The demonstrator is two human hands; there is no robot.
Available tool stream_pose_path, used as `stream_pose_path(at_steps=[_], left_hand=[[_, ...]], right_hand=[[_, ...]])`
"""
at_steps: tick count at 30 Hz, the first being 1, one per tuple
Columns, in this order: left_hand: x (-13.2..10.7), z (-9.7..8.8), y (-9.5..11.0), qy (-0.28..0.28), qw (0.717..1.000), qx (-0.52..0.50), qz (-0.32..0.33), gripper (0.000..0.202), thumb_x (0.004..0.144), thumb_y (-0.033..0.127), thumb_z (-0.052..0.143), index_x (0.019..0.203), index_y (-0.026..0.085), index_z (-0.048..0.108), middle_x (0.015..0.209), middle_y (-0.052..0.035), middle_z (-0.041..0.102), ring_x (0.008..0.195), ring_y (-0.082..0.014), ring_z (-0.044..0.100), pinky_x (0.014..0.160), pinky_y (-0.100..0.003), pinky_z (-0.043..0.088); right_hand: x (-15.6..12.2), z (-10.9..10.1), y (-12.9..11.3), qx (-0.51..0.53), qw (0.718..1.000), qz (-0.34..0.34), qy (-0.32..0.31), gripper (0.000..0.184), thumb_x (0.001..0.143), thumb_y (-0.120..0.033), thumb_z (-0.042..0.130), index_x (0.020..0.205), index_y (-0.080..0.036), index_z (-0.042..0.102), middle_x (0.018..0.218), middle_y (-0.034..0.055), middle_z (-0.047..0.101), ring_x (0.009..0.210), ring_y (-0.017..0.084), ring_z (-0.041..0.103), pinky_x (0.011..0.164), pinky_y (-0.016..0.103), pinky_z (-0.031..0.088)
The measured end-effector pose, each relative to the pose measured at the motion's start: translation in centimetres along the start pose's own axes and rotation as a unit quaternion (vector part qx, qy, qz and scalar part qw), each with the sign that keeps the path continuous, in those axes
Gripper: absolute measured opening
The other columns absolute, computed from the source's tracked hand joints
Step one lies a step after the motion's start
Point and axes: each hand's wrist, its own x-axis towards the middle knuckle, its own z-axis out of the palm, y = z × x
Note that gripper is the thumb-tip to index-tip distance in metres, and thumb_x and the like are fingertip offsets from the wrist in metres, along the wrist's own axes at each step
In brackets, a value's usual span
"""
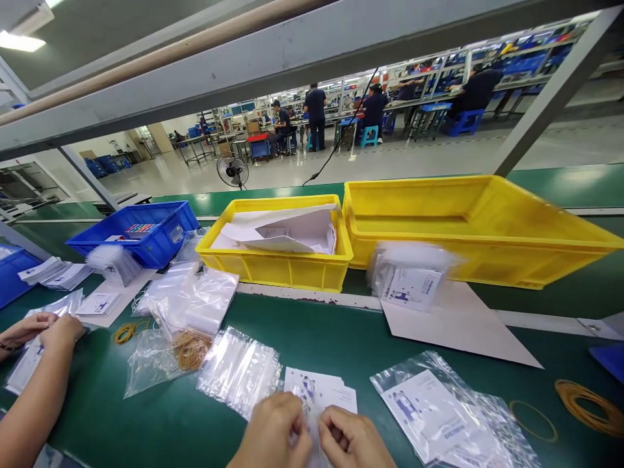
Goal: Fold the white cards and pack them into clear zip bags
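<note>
Standing by the bench here. Both hands are down at the near edge, knuckles almost touching. The left hand (273, 434) and right hand (355, 442) are each curled and pinched onto the near end of a little fan of printed cards (322, 391). The cards lie flat on the green mat (341, 338) and poke out just beyond the fingertips. Something clear may be in the pinch too, but it's too blurry to call.

Just left of the fingers sits a stack of empty zip bags (238, 370). Just right of them is a bagged card (429, 409) lying on more bags, with rubber bands (585, 400) well off further right. Beyond all that there's a yellow bin (277, 260) of paper. A co-worker's hands (43, 328) are busy far left, well apart.

What I'd worry about: the cards are fanned, not squared, so a pinch this close to the edge could drag up two at once or crease a corner. And those slick bags right by the left fingers could slide off with one careless nudge.
</note>
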Motion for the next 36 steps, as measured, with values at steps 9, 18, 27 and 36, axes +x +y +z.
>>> stream_pose_path(at_steps=[9, 18, 27, 36], left_hand=[[0.8, -5.5, -1.2, 0.126, 0.982, 0.068, -0.126, 0.018, 0.076, 0.017, 0.044, 0.058, 0.021, 0.039, 0.053, 0.0034, 0.048, 0.047, -0.0104, 0.044, 0.049, -0.023, 0.030], [0.6, -3.1, 0.9, 0.125, 0.985, 0.105, -0.048, 0.021, 0.078, 0.010, 0.045, 0.061, 0.021, 0.039, 0.056, 0.0010, 0.052, 0.051, -0.0114, 0.046, 0.049, -0.024, 0.026], [0.7, -2.5, 1.3, 0.156, 0.977, 0.144, -0.003, 0.023, 0.080, 0.007, 0.045, 0.062, 0.021, 0.042, 0.058, -0.0007, 0.054, 0.055, -0.0136, 0.049, 0.051, -0.026, 0.030], [0.3, -2.6, 2.1, 0.103, 0.992, 0.022, 0.076, 0.020, 0.078, 0.009, 0.044, 0.062, 0.020, 0.042, 0.058, 0.0007, 0.052, 0.055, -0.0127, 0.047, 0.051, -0.025, 0.033]], right_hand=[[-2.4, -3.3, -2.2, 0.117, 0.985, 0.091, 0.090, 0.032, 0.090, -0.052, 0.056, 0.106, -0.027, 0.066, 0.094, 0.0055, 0.070, 0.066, 0.018, 0.065, 0.055, 0.023, 0.052], [-4.3, -4.8, -3.1, 0.000, 0.995, 0.006, 0.102, 0.041, 0.093, -0.056, 0.058, 0.129, -0.039, 0.067, 0.118, 0.0089, 0.072, 0.101, 0.027, 0.070, 0.046, 0.016, 0.053], [-5.0, -4.7, -3.2, -0.010, 0.996, -0.044, 0.073, 0.038, 0.097, -0.044, 0.058, 0.134, -0.033, 0.064, 0.110, 0.0099, 0.072, 0.094, 0.022, 0.071, 0.054, 0.015, 0.055], [-3.8, -2.3, -5.7, 0.280, 0.949, 0.122, 0.077, 0.042, 0.088, -0.058, 0.066, 0.119, -0.030, 0.074, 0.103, 0.0058, 0.070, 0.075, 0.019, 0.068, 0.060, 0.021, 0.059]])
